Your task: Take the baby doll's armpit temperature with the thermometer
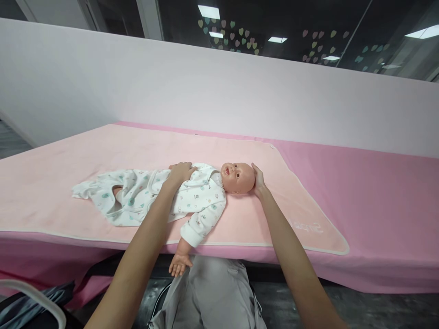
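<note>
A baby doll [237, 178] lies on its back on the peach mat, its bald head to the right. It wears a white printed romper [137, 192]; one bare leg shows through a gap in the cloth, and one arm hangs over the bed's front edge. My left hand [183, 172] rests flat across the doll's chest, fingers stretched out. Around the crown of the doll's head curves my right hand [259, 179], cupping it, with part of its fingers hidden behind the head.
The peach mat [247, 219] with pale edging covers much of a pink-sheeted bed [377, 219]. Behind it rises a white partition [219, 96], with dark glass and heart stickers above. My legs in grey trousers [216, 292] are at the front edge. A curved pale rail [37, 299] stands lower left.
</note>
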`<action>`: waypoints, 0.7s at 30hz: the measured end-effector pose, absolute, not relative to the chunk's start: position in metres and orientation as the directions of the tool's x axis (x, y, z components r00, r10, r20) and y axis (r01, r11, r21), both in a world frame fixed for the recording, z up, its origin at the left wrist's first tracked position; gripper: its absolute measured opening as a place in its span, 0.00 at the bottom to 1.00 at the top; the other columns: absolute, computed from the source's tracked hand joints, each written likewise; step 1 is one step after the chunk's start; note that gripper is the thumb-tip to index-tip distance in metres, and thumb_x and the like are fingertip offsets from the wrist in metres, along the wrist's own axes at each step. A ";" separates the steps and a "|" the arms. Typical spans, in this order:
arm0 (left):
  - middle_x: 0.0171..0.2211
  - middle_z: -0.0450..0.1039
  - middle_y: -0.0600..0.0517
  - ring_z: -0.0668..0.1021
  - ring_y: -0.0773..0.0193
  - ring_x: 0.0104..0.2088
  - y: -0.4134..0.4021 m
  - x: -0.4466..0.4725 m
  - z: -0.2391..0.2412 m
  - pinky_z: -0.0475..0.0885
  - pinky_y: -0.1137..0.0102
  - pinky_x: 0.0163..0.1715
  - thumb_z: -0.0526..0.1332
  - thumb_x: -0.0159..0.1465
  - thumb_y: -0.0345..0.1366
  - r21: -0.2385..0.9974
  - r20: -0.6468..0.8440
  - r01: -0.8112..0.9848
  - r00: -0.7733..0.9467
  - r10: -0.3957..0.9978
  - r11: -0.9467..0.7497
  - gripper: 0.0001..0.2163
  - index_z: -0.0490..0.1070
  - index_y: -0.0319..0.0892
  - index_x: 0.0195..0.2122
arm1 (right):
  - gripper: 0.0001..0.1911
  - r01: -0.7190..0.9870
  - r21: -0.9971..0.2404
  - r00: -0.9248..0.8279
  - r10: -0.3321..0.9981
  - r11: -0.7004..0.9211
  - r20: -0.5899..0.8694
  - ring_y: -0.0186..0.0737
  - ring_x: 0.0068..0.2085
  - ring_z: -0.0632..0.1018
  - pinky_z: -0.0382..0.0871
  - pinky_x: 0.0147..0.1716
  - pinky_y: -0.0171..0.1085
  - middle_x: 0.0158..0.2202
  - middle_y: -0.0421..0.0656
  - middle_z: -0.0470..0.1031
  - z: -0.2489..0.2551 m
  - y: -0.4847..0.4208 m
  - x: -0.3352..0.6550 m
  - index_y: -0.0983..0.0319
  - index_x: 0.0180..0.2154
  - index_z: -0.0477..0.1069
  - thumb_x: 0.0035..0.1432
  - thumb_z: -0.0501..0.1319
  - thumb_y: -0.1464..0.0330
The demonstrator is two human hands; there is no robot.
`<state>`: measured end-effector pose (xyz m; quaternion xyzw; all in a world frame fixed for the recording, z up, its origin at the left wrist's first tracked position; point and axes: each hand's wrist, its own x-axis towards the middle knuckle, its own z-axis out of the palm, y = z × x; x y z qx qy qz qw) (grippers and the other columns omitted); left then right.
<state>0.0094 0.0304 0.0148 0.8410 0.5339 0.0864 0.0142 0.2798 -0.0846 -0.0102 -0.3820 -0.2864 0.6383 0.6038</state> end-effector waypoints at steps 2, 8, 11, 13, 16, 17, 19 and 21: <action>0.41 0.74 0.40 0.74 0.49 0.45 0.031 0.009 0.014 0.64 0.61 0.42 0.44 0.62 0.44 0.117 0.134 0.895 0.414 0.900 -0.430 0.19 0.69 0.39 0.38 | 0.28 -0.535 -0.844 0.155 0.980 -0.024 -0.126 0.52 0.46 0.76 0.69 0.47 0.52 0.44 0.47 0.76 -0.010 -0.084 0.284 0.61 0.44 0.70 0.50 0.55 0.47; 0.41 0.75 0.41 0.74 0.49 0.45 0.033 0.009 0.012 0.63 0.60 0.43 0.44 0.62 0.45 0.127 0.140 0.900 0.400 0.906 -0.417 0.19 0.70 0.40 0.38 | 0.28 -0.529 -0.848 0.066 0.994 -0.036 -0.084 0.51 0.46 0.76 0.68 0.49 0.51 0.43 0.49 0.77 -0.007 -0.086 0.273 0.64 0.41 0.71 0.53 0.52 0.48; 0.41 0.74 0.40 0.73 0.48 0.46 0.034 0.009 0.011 0.63 0.59 0.44 0.44 0.62 0.45 0.127 0.141 0.901 0.397 0.907 -0.415 0.19 0.70 0.39 0.38 | 0.28 -0.510 -0.858 0.016 0.997 -0.055 -0.073 0.51 0.47 0.76 0.68 0.49 0.50 0.43 0.49 0.76 -0.006 -0.086 0.272 0.64 0.42 0.72 0.54 0.51 0.49; 0.42 0.74 0.40 0.73 0.48 0.46 0.035 0.009 0.010 0.63 0.58 0.44 0.44 0.62 0.45 0.124 0.143 0.900 0.400 0.905 -0.418 0.19 0.69 0.39 0.39 | 0.25 -0.485 -0.874 0.130 0.990 0.009 -0.062 0.50 0.46 0.76 0.68 0.49 0.50 0.42 0.48 0.77 -0.007 -0.085 0.278 0.63 0.40 0.72 0.53 0.54 0.50; 0.42 0.74 0.39 0.73 0.48 0.46 0.036 0.009 0.009 0.63 0.58 0.44 0.44 0.62 0.45 0.115 0.144 0.899 0.406 0.902 -0.423 0.19 0.69 0.39 0.39 | 0.21 -0.446 -0.889 0.341 0.938 0.101 -0.064 0.47 0.46 0.76 0.69 0.49 0.49 0.41 0.45 0.77 -0.008 -0.082 0.286 0.60 0.38 0.71 0.52 0.57 0.51; 0.42 0.74 0.40 0.73 0.48 0.46 0.036 0.009 0.009 0.63 0.59 0.44 0.44 0.62 0.45 0.112 0.144 0.899 0.406 0.902 -0.423 0.19 0.69 0.39 0.39 | 0.20 -0.444 -0.889 0.366 0.928 0.109 -0.069 0.47 0.46 0.76 0.69 0.49 0.49 0.41 0.44 0.77 -0.008 -0.082 0.286 0.60 0.39 0.70 0.52 0.57 0.51; 0.41 0.74 0.40 0.73 0.48 0.46 0.035 0.009 0.009 0.63 0.59 0.44 0.44 0.62 0.45 0.112 0.143 0.901 0.403 0.904 -0.419 0.19 0.70 0.40 0.39 | 0.22 -0.470 -0.880 0.289 0.954 0.074 -0.074 0.48 0.46 0.76 0.69 0.49 0.49 0.41 0.45 0.77 -0.007 -0.083 0.280 0.60 0.39 0.71 0.52 0.56 0.51; 0.42 0.74 0.40 0.73 0.49 0.46 0.035 0.009 0.010 0.63 0.59 0.44 0.44 0.62 0.45 0.118 0.143 0.902 0.400 0.906 -0.416 0.19 0.70 0.40 0.39 | 0.25 -0.503 -0.864 0.116 0.992 0.012 -0.054 0.49 0.47 0.76 0.70 0.48 0.48 0.42 0.47 0.76 -0.005 -0.085 0.271 0.62 0.40 0.71 0.54 0.52 0.50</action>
